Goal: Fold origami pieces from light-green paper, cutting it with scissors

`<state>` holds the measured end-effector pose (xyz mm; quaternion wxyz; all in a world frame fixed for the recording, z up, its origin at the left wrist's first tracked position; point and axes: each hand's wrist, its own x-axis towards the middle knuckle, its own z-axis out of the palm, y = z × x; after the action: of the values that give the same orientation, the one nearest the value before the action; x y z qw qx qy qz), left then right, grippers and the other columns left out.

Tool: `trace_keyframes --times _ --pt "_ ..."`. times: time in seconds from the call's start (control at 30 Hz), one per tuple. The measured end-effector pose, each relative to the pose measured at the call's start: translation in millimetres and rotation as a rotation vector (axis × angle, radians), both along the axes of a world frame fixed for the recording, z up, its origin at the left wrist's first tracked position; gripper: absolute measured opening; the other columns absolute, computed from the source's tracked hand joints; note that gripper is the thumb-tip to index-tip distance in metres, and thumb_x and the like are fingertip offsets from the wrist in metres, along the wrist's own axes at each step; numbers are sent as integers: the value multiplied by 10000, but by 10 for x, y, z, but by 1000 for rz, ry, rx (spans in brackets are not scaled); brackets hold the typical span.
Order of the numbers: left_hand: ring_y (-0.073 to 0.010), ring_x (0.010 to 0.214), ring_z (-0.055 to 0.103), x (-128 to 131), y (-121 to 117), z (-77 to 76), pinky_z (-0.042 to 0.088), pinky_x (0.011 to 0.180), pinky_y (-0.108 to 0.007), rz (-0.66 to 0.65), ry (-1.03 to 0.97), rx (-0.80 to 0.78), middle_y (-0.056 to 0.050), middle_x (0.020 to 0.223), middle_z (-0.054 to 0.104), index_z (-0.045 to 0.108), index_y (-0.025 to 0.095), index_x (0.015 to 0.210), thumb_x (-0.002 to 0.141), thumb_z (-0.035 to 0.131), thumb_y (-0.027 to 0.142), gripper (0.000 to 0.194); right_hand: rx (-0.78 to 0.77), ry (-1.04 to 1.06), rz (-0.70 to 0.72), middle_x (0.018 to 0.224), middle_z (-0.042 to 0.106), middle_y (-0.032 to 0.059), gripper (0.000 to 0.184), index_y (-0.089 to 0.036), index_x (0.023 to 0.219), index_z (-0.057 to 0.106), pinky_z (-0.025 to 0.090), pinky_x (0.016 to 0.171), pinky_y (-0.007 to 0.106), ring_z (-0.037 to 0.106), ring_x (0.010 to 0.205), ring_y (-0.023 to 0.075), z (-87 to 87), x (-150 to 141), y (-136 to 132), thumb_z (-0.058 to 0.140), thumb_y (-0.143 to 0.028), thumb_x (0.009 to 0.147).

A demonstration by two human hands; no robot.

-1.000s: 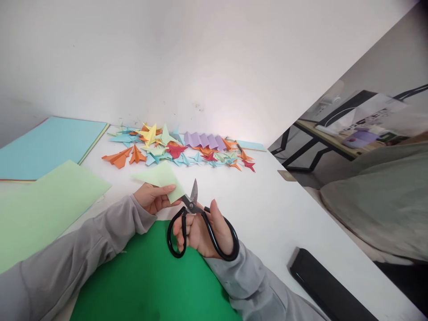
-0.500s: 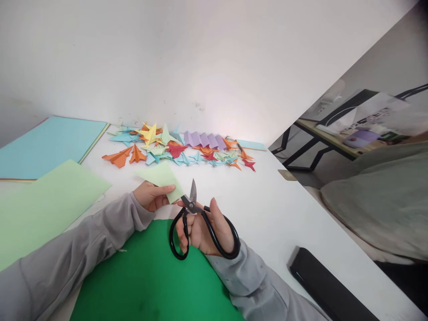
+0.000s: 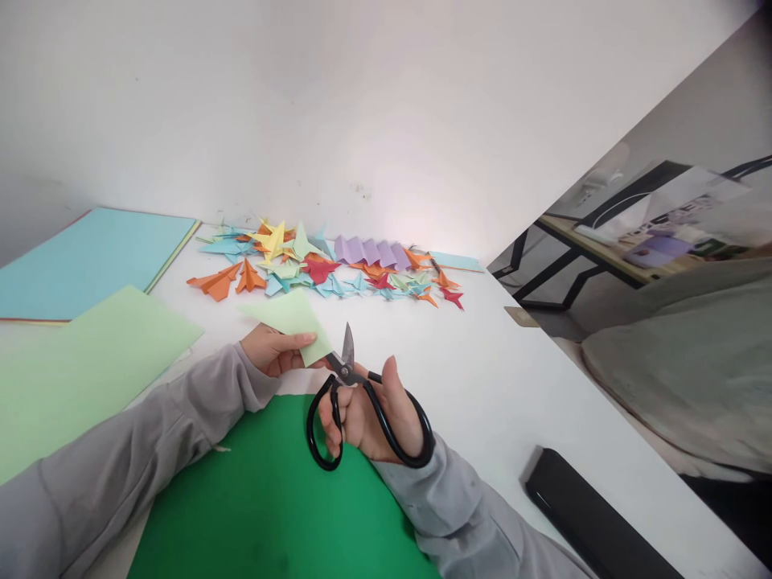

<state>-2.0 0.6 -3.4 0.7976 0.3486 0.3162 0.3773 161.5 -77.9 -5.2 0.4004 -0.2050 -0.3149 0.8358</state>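
Between the thumb and fingers of my left hand [image 3: 274,350] is a small piece of light green paper [image 3: 295,314], held above the table. My right hand [image 3: 377,410] has its fingers through the black handles of a pair of scissors [image 3: 345,368]. The blades are spread apart, the upper one pointing up. The lower blade lies at the paper's right corner, partly hidden behind it. Beneath both hands is a green sheet [image 3: 271,490] at the table's front edge.
Folded paper shapes [image 3: 319,268] in several colours line the wall, with a pleated purple paper [image 3: 371,252] among them. Large blue sheets [image 3: 90,257] and a light green sheet [image 3: 90,378] lie left. A black case [image 3: 597,515] rests on the white table [image 3: 482,362] at right.
Almost nothing differs. The hands, paper and open scissors keep nearly the same position, and the view has shifted very slightly.
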Motion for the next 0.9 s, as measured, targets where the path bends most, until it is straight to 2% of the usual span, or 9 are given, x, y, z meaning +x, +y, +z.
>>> trace_keyframes --times 0.23,0.4,0.6,0.77,0.9 --pt "-207 679 662 -18 -2 55 561 609 -312 38 27 -72 -60 725 691 619 112 815 624 664 40 209 13 -27 38 671 607 77 726 -112 805 568 420 477 279 527 504 136 2 -7 2 301 -774 672" --pt "-203 675 663 -37 -9 55 561 615 -316 47 32 -97 -56 735 696 627 119 821 627 654 29 215 12 -10 20 670 615 46 645 -171 970 502 418 485 278 530 489 136 16 -2 -7 301 -731 721" --pt "-225 771 657 -14 -39 1 520 770 -350 -9 -32 -71 -95 766 705 652 92 771 634 658 63 140 8 -15 51 664 600 20 617 -199 1100 392 423 501 290 541 479 139 5 -17 -23 302 -699 751" --pt "-222 662 657 7 -57 -19 523 696 -349 -105 -65 -29 -107 770 708 659 104 746 667 643 106 80 11 8 26 651 589 0 641 -233 1170 321 431 505 293 545 486 144 14 -41 -34 354 -700 731" --pt "-241 716 663 12 -72 13 532 678 -359 -84 -53 -65 -91 750 710 645 130 744 662 637 80 97 3 -12 10 646 593 14 659 -220 1136 355 432 493 301 542 479 151 24 -46 -31 341 -725 713"
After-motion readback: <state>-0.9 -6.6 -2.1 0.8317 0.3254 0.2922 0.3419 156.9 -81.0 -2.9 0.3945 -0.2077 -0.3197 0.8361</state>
